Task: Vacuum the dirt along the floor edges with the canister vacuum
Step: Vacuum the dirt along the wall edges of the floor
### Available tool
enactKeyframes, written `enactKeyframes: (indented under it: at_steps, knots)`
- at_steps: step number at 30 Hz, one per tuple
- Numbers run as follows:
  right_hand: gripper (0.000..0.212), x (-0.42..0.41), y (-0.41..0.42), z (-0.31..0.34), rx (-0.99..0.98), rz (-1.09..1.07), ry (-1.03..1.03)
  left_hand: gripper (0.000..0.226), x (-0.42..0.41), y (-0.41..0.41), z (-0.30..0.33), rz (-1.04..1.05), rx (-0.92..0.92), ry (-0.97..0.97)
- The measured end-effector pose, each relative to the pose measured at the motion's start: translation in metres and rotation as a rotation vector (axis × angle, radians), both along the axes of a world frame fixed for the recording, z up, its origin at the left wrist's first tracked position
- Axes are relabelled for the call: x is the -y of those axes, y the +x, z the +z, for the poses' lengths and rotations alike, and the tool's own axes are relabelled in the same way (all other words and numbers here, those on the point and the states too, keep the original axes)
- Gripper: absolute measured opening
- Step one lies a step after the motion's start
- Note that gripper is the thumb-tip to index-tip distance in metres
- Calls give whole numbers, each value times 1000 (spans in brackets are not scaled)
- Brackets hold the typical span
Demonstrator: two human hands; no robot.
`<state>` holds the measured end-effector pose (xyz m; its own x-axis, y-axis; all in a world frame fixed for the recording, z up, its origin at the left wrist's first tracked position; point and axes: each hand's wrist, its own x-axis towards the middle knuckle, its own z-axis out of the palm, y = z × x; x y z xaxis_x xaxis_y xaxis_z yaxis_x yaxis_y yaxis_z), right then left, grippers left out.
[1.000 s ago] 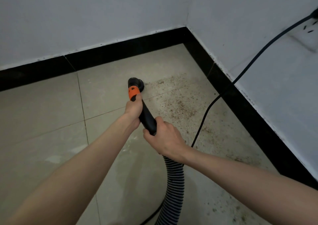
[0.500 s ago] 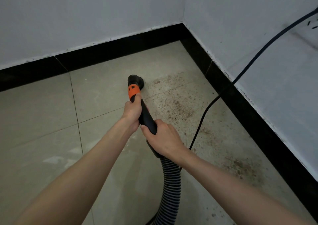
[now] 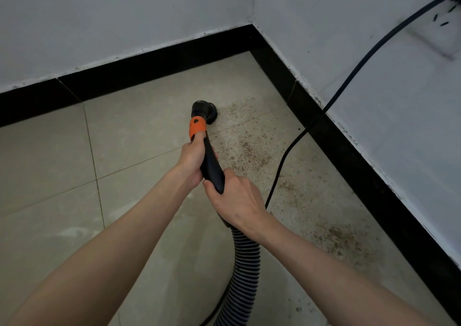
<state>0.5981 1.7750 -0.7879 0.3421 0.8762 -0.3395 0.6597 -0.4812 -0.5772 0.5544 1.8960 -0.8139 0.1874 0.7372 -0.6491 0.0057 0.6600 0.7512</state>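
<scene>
Both hands are still gripping the black plastic vacuum wand (image 3: 210, 161): left hand (image 3: 192, 158) below the orange collar (image 3: 197, 126), right hand (image 3: 237, 198) above the ribbed grey hose (image 3: 243, 263), fingers curled around it. The round black brush nozzle (image 3: 203, 110) is resting on the beige tiled floor (image 3: 124, 138), now nearer the corner, beside the brown dirt (image 3: 249, 151).

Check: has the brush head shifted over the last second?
Yes. The brush head moved right, away from the vertical grout line and toward the right baseboard. It now sits at the edge of the dirt.
</scene>
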Motion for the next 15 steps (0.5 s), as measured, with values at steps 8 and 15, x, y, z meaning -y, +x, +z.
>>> enactKeyframes:
  at_steps: [8, 15]
  knots:
    - [40, 0, 22, -5, 9, -25, 9, 44, -4, 22, -8, -91, -11, 9]
    - [44, -1, 44, -12, 78, -53, 31, 41, -8, 47, -14, -127, 54, -36]
